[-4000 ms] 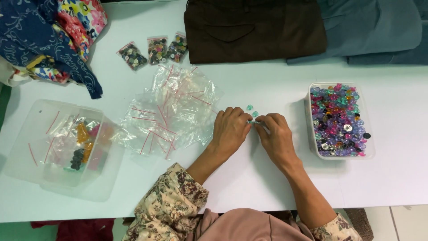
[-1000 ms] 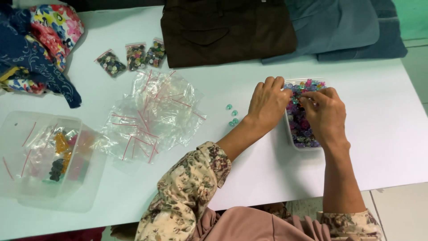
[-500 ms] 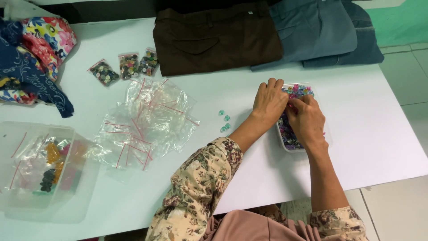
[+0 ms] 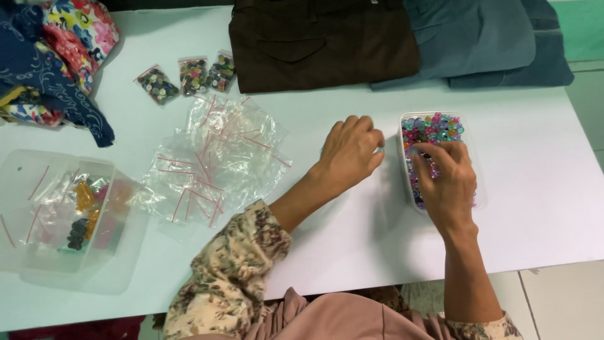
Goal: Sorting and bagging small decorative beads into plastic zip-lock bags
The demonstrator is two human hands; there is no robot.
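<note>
My right hand (image 4: 443,186) lies inside a clear rectangular box (image 4: 403,140) of small colourful beads (image 4: 434,128), fingers bent down among them. What its fingertips pinch is hidden. My left hand (image 4: 349,154) rests on the white table (image 4: 535,189) just left of the box. Its fingers are curled under and a tiny teal bead (image 4: 380,149) shows at the fingertips. Whether that hand holds anything is hidden.
A heap of empty clear zip bags (image 4: 214,157) lies left of my left hand, with three filled small bags (image 4: 189,75) beyond. A clear tub (image 4: 38,264) stands far left. Folded brown (image 4: 321,41) and blue (image 4: 478,38) garments and patterned cloth (image 4: 50,56) line the far edge.
My left hand has drawn back out of the bead box to the table on its left, over the spot where small teal beads lay. My right hand stays in the box.
</note>
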